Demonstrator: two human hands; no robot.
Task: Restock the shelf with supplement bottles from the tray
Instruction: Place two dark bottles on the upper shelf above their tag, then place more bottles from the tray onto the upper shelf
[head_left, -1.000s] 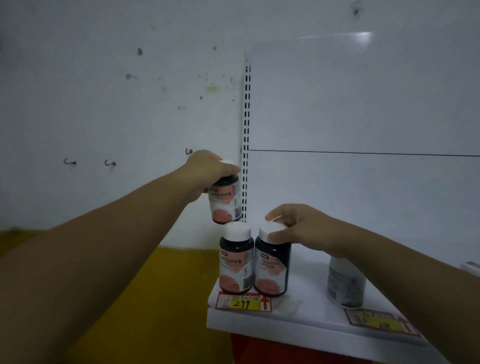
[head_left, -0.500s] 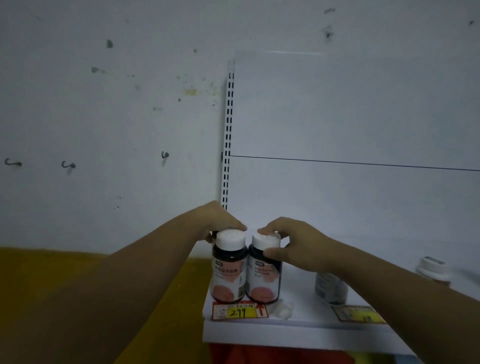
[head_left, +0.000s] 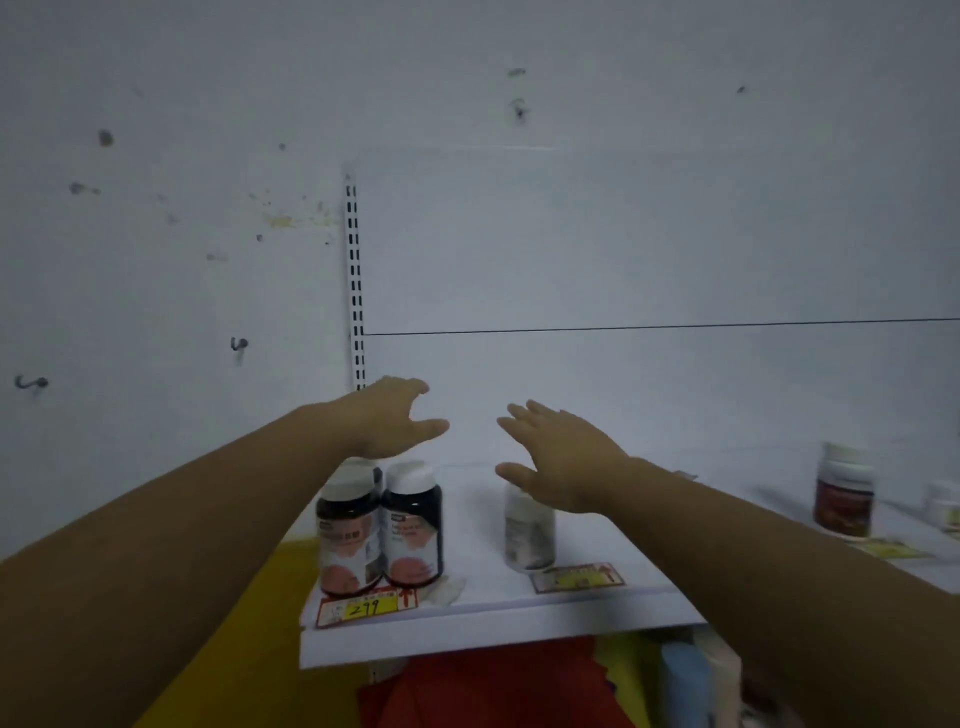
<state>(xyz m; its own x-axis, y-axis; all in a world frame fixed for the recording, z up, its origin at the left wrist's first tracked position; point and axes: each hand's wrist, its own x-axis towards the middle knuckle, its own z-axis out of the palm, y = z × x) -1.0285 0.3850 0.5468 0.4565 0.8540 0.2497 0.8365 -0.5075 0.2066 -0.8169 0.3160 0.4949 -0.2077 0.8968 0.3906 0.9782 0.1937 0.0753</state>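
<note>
Left hand: left hand (head_left: 393, 421) spread open, fingers apart, holding nothing; it hovers just above and slightly behind the two dark bottles.
Right hand: right hand (head_left: 558, 457) also open, fingers splayed, empty; it hangs above the shelf, its palm partly covering the top of the pale bottle.
Dark bottles: left dark bottle (head_left: 347, 535) and right dark bottle (head_left: 413, 525) stand upright, touching side by side, at the near left corner of the shelf; both have white caps and pink-and-white labels. Neither hand touches them.
Pale bottle: pale bottle (head_left: 529, 535) upright near the front edge, right of the dark pair and apart from them, directly below the right hand.
Shelf: white shelf (head_left: 493, 618), with a yellow price tag (head_left: 366, 607) reading 299 in front of the dark pair.
Far right: red-brown bottle (head_left: 844, 491) upright, well apart from both hands; image blurred there.
</note>
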